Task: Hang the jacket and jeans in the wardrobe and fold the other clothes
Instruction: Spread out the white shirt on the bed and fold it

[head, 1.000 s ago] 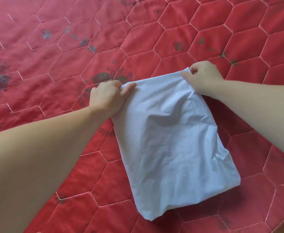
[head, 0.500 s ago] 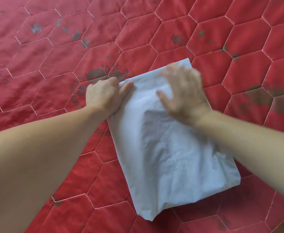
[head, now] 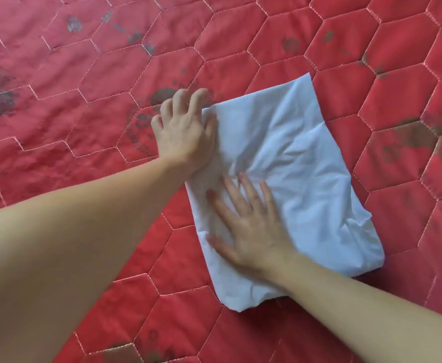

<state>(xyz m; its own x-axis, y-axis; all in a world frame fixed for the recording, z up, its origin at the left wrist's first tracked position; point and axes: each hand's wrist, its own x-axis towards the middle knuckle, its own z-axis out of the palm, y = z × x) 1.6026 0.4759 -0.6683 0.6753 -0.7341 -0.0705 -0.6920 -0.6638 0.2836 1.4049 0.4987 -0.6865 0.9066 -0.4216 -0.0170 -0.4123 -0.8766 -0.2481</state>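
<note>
Quilt [head: 89, 121], red with stitched hexagons and dark floral prints, fills the view. White folded garment [head: 303, 174] lies flat on it, right of centre, wrinkled, its long sides running diagonally. Right hand [head: 251, 226] presses flat on the garment's near left part, fingers straight and spread. Left hand [head: 185, 129] sits at the garment's far left corner, fingers bent onto the quilt, gripping nothing that shows.

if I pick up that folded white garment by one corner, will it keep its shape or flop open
Likely flop open: the white garment is thin, creased cloth, wrinkling under the flat right hand. Probably light, since it lies limp on the red quilt. It may slide when pushed; the left hand steadies its edge.
</note>
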